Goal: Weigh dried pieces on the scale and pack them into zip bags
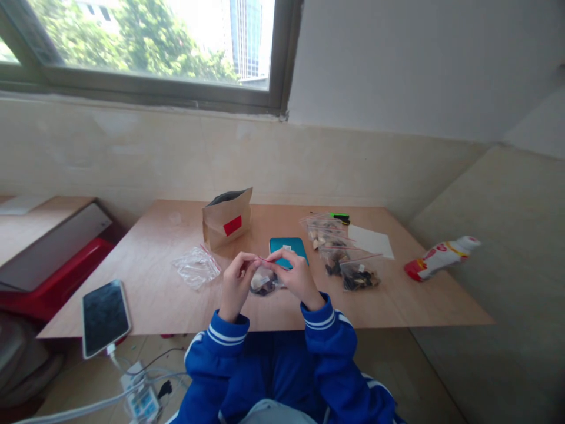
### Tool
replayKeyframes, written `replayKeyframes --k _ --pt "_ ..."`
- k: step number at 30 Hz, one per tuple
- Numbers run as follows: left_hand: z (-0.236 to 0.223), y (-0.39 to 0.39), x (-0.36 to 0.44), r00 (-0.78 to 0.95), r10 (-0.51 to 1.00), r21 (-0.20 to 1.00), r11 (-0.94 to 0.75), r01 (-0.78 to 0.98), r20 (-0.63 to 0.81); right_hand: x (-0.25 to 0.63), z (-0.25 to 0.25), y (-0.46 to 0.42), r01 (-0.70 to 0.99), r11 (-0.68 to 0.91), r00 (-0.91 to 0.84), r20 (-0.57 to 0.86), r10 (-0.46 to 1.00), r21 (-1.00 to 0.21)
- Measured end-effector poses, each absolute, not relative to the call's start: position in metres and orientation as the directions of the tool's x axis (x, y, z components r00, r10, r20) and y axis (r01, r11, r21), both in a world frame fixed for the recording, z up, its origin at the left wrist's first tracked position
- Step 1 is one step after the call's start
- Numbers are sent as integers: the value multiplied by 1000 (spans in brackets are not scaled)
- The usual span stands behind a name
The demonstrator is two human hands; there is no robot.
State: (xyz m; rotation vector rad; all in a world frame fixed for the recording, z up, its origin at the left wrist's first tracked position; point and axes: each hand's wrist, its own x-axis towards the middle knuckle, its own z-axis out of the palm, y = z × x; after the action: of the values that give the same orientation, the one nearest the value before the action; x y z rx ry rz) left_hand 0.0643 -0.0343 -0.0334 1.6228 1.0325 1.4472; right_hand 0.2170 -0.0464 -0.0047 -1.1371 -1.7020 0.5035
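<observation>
bag (263, 281) handling looks easy on weight and tricky on grip: a small clear zip pouch of thin film, light, limp and probably slick, with a few dark and pale lumps sagging in its bottom. it would crumple under a squeeze, and the bits inside may be brittle, though they are too small to identify. the stiffest part seems to be the red seal strip along the mouth, so that is the sensible place to take it, one hand at each end.

that is where the person has it. left hand (237, 280) and right hand (295, 272) meet just above the near edge of the table (154, 294), each with thumb and fingertips pinched on the strip, which runs as a thin red line between them. whether the seal is open or pressed closed cannot be told.

the pouch hangs below the fingers, its belly resting on or just over the wood. just behind the right hand lies a teal case (288, 248). an empty clear pouch (195, 266) lies to the left, near a brown paper sack (227, 221) with a red label. filled pouches (342, 250) lie in a row to the right. a phone (105, 317) sits at the table's left corner.
</observation>
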Motion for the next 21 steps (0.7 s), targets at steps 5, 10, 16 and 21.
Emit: replayKeyframes --k 5,10,16,21 --pt "-33 -35 64 102 908 903 -416 112 406 213 -8 -48 534 459 28 557 830 -710" --pt "-34 -37 64 35 920 915 -392 93 391 210 -4 -52 415 436 -57 455 889 -799" --pt "-36 -38 60 51 923 920 -385 74 382 209 -8 -50 265 409 -37 414 909 -873" --pt "-30 -41 61 54 905 898 -425 116 422 205 -10 -50 322 412 43 448 893 -852"
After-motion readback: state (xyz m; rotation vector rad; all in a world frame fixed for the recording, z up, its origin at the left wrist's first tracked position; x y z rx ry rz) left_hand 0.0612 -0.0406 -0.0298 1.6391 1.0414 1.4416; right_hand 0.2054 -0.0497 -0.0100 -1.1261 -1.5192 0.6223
